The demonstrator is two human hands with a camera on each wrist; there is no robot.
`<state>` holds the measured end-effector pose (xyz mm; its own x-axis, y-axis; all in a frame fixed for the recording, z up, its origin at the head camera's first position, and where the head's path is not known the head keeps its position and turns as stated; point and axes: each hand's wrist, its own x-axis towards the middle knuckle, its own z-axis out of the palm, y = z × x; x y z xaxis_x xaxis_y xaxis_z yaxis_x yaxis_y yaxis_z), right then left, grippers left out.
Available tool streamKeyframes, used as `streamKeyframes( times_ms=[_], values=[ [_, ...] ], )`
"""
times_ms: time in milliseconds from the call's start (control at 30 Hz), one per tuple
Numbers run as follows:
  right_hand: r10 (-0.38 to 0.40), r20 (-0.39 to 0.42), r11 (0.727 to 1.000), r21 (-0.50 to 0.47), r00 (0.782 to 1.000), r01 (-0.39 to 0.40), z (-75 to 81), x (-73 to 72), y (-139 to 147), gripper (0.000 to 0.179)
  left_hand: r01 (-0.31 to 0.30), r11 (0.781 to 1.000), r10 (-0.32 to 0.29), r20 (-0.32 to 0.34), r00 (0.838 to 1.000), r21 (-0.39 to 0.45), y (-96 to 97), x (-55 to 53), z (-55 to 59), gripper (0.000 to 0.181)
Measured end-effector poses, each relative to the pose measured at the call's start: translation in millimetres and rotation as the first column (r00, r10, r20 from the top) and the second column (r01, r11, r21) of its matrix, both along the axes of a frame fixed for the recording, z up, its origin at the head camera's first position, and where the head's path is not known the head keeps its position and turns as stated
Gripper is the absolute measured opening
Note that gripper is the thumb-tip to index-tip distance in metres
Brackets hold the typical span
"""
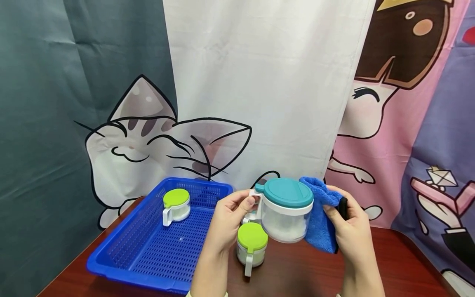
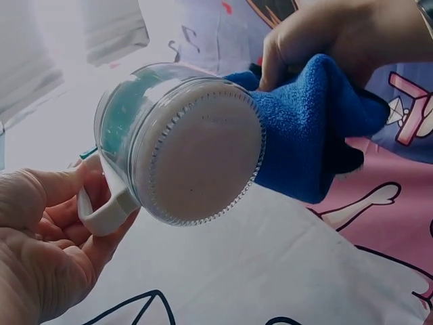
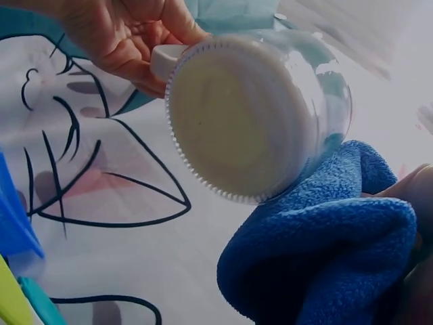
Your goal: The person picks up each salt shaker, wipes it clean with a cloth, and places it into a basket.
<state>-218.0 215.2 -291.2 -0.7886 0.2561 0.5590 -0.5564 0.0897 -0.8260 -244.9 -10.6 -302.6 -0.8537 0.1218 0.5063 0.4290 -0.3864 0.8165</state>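
Note:
Raised over the table is a clear seasoning jar [image 1: 285, 222] with a teal lid and white contents. My left hand [image 1: 234, 214] grips its white handle [image 2: 111, 206], thumb on top. A blue cloth [image 1: 320, 218] is pinched in my right hand [image 1: 346, 222] and lies against the jar's right side. Both wrist views show the jar's round ridged base [image 3: 220, 128], with the cloth touching the glass beside it. Below the raised jar, a green-lidded jar [image 1: 252, 243] stands on the table, and a teal-lidded one behind it is mostly hidden by my left hand.
A blue plastic basket [image 1: 122, 274] with perforated walls sits on the left of the brown table [image 1: 404, 264]. Inside it, near the back, stands another green-lidded jar [image 1: 177, 204]. A curtain [image 1: 259, 82] with cartoon prints hangs right behind the table.

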Motion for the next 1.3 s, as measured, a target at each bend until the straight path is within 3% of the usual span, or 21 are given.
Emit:
streamKeyframes(
  times_ms=[300,467,633,833,967,1100,1300],
  values=[
    [0.102,-0.011,0.995,0.007,0.995,-0.102,-3.6,-4.4,2,0.028,0.041,0.999,-0.041,-0.033,0.999,0.018,2.9,-3.0,-2.2,0.031],
    [0.165,-0.040,0.985,0.064,0.985,-0.163,-0.6,1.4,1,0.030,-0.043,0.999,0.043,-0.005,0.999,0.013,9.5,-3.1,-0.7,0.029],
    [0.234,-0.074,0.969,0.096,0.969,-0.227,2.9,7.6,-2,0.031,-0.165,0.986,0.164,-0.019,0.986,-0.018,12.2,-2.6,0.4,0.030],
    [0.277,-0.108,0.957,0.118,0.955,-0.264,5.7,13.7,-1,0.032,-0.204,0.978,0.203,-0.028,0.979,-0.035,8.8,-3.1,2.3,0.032],
    [0.315,-0.117,0.947,0.099,0.942,-0.304,4.0,12.5,-1,0.033,-0.151,0.988,0.151,-0.017,0.988,-0.032,6.7,-3.9,1.6,0.033],
    [0.320,-0.119,0.947,0.049,0.940,-0.316,1.8,7.5,-7,0.031,-0.043,0.999,0.043,-0.032,0.999,-0.002,7.8,-4.4,0.9,0.032],
    [0.380,-0.117,0.925,0.018,0.918,-0.380,-2.3,-1.2,-15,0.031,0.122,0.992,-0.120,-0.078,0.990,0.023,13.3,-3.6,1.7,0.025]
  ],
)
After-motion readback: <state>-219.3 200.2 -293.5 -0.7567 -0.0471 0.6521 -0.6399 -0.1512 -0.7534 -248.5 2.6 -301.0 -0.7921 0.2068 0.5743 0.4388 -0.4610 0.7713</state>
